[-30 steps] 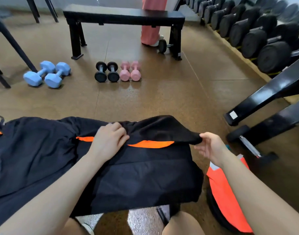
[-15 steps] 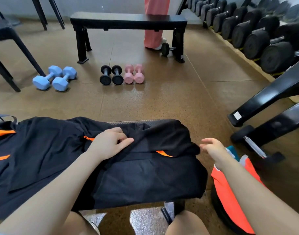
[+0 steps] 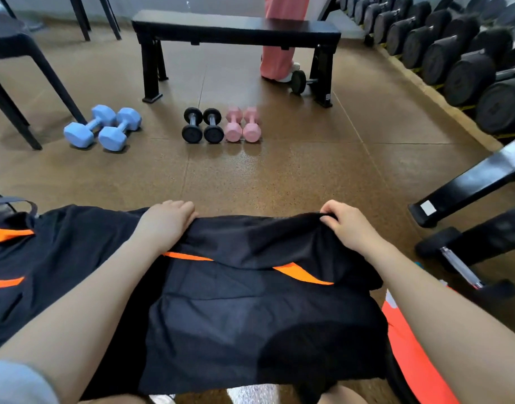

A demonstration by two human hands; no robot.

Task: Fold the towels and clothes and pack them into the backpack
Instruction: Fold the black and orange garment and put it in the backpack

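Item: black garment (image 3: 250,310) with orange stripes, spread over the surface across the lower half of the frame. Left hand (image 3: 166,220), at centre left, grips the far edge with fingers curled over it; right hand (image 3: 345,225), at centre right, pinches a raised fold of the same edge. Step in hand, by judgement: folding the far edge toward the body; best done with both hands level, cloth taut, corners matched before pressing flat. Orange-and-black bag (image 3: 411,357), probably the backpack, lies at lower right. Change: half a second ago the right hand hung free; both hands now sit further out.
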